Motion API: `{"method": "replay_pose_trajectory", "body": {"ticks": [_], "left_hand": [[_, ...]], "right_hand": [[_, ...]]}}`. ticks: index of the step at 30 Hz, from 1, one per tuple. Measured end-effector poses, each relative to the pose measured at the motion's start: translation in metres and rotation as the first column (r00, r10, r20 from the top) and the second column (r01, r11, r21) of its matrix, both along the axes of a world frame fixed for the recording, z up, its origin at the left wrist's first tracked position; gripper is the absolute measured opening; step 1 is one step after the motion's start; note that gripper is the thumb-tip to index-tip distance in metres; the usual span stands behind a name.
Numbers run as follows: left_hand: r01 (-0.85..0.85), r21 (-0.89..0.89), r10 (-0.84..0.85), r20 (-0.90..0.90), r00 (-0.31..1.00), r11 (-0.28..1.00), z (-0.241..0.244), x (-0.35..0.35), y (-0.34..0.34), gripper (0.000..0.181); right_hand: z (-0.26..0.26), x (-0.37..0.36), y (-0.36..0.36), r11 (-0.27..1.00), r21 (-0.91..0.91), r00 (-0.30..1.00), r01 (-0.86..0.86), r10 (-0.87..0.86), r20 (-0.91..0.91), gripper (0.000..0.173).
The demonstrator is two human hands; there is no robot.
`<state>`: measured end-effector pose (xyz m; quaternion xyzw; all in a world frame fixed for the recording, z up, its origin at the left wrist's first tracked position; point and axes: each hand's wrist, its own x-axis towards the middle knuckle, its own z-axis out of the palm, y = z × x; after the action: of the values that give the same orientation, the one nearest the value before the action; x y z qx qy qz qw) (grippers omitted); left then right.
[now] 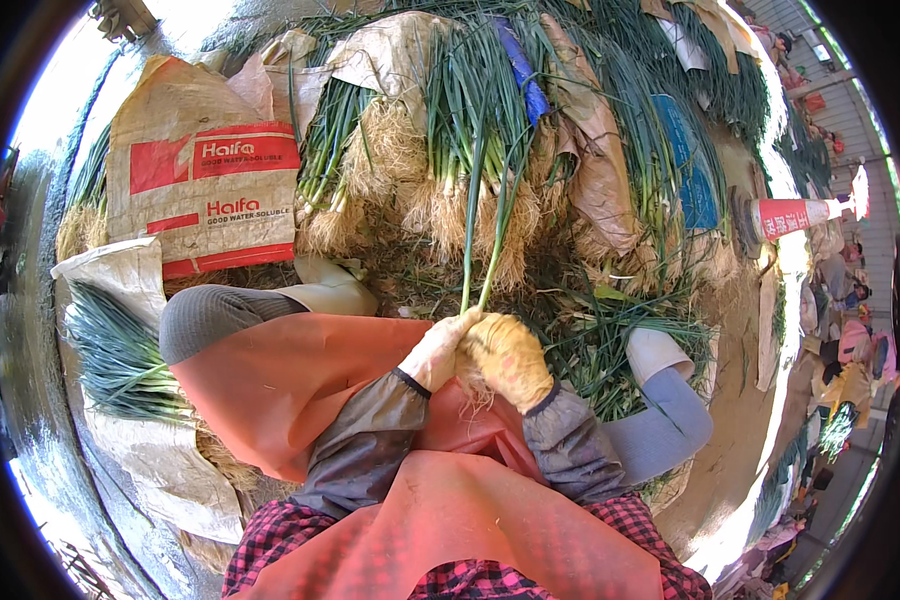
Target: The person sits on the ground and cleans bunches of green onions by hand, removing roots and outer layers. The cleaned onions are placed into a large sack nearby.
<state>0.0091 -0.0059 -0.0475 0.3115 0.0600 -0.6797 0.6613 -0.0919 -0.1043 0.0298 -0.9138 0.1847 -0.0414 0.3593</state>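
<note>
Two green onion stalks (471, 225) rise from between my hands, their pale roots hanging below over an orange apron (457, 517). My left hand (439, 351), in a pale glove, closes around their lower stems. Against it, my right hand (506, 360), in a yellowish glove, also closes on the stems and root end; the fingertips are partly hidden. Just beyond my hands lie bundles of green onions (450, 127) with bushy, dry-looking roots towards me. Loose green leaves (600, 360) are heaped to the right of my right hand.
A Haifa fertilizer sack (221, 187) covers onions at the left. Nearer on that side, another green onion bundle (120, 360) rests on pale sacking (157, 465). A blue sheet (690, 165) and a red-and-white traffic cone (791, 217) are at the right. Several people are in the right background.
</note>
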Motion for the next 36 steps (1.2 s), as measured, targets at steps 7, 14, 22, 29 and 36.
{"method": "replay_pose_trajectory", "body": {"ticks": [7,14,22,29,36], "left_hand": [[-0.33,-0.146,0.358,0.503,0.787,0.932,0.105,0.056,0.01,0.04],[-0.409,-0.071,0.41,0.311,0.857,0.91,0.067,0.059,0.009,0.044],[-0.517,0.004,0.511,0.156,0.846,0.856,0.053,0.049,-0.005,0.027],[-0.403,0.026,0.39,0.201,0.899,0.915,0.036,0.031,-0.012,0.025],[-0.453,-0.015,0.451,0.115,0.885,0.892,0.029,0.038,-0.003,0.037]], "right_hand": [[0.058,0.007,-0.022,0.942,0.33,0.965,0.066,-0.144,0.219,0.022],[-0.047,0.163,-0.164,0.856,-0.269,0.856,0.441,-0.491,-0.163,0.045],[-0.06,0.165,-0.182,0.811,-0.249,0.761,0.529,-0.584,-0.283,0.027],[-0.085,0.181,-0.17,0.769,-0.525,0.873,0.365,-0.479,-0.094,0.058],[-0.016,0.186,-0.168,0.863,0.174,0.842,0.475,-0.387,-0.376,0.042]]}}
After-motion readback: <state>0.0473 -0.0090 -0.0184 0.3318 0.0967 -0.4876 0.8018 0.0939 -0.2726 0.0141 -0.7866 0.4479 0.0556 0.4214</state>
